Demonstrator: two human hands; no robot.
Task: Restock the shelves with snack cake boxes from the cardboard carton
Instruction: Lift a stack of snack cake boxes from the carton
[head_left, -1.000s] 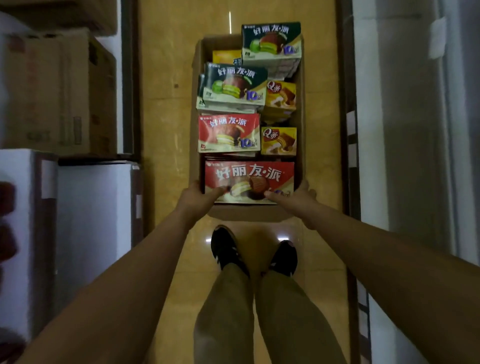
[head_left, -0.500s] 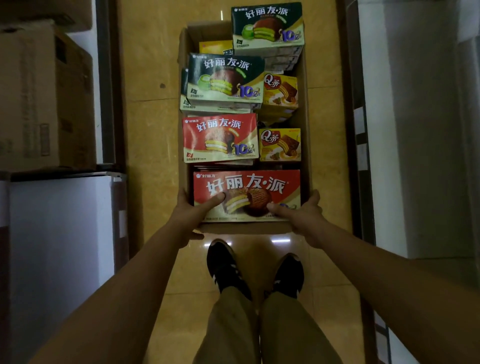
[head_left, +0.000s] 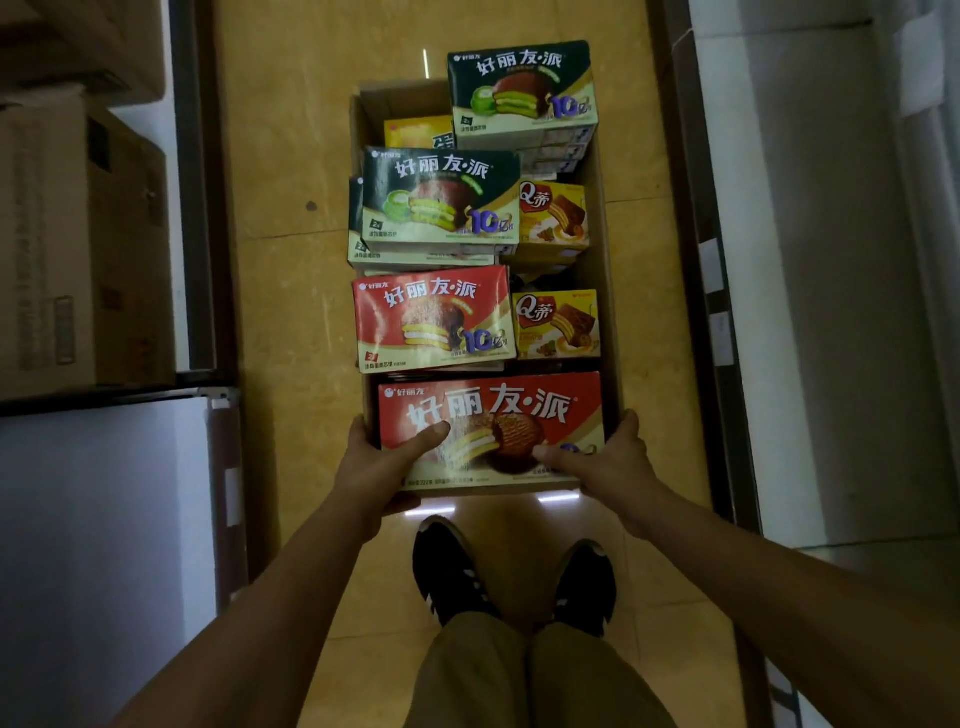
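Head view: the hands, left hand (head_left: 382, 467) and right hand (head_left: 605, 460), grip the cardboard carton's (head_left: 400, 101) near corners, thumbs pressing the large red box (head_left: 498, 410) inside, apparently lifted; any tilt could slide the high-perched far green box (head_left: 522, 88) off.

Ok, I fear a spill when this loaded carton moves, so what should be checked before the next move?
1. Left hand grips the brown cardboard carton's near left corner: ok.
2. Right hand grips its near right corner: ok.
3. Both thumbs press on the large red snack cake box: ok.
4. Dark green snack cake box at the far end sits stacked above the rim and may slide: not ok.
5. Carton's underside supported: cannot tell.
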